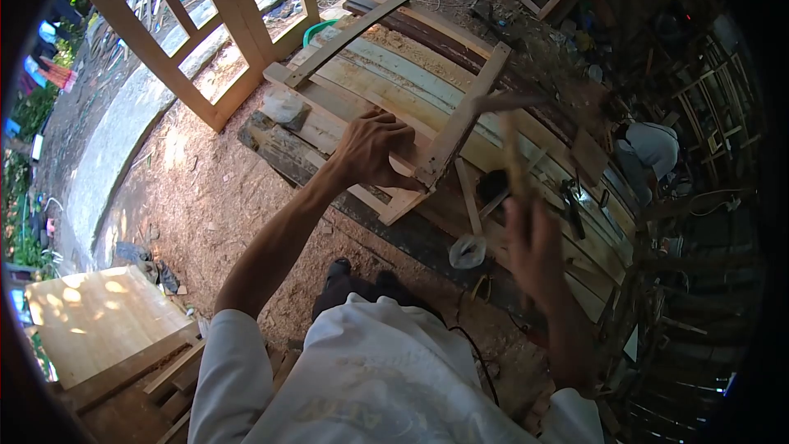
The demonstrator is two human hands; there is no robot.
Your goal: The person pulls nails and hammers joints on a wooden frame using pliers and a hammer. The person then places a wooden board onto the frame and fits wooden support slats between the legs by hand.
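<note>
My right hand [534,242], smeared by motion, is closed around the wooden handle of a hammer [514,152]. The hammer is raised just right of a wooden frame [464,119], and its head is blurred too. My left hand [374,148] curls over the near side of this frame, its thumb stretched toward the corner joint. Whether a nail is between those fingers cannot be made out. The frame lies flat on a workbench of planks [394,74], with a second crosspiece [349,39] toward its far left end.
A clear plastic bag [468,252] sits at the bench's near edge, and dark tools [573,207] lie to the right. A tall wooden lattice frame [238,25] stands at left. Another person [649,148] bends at far right. Wood shavings [222,197] cover the ground.
</note>
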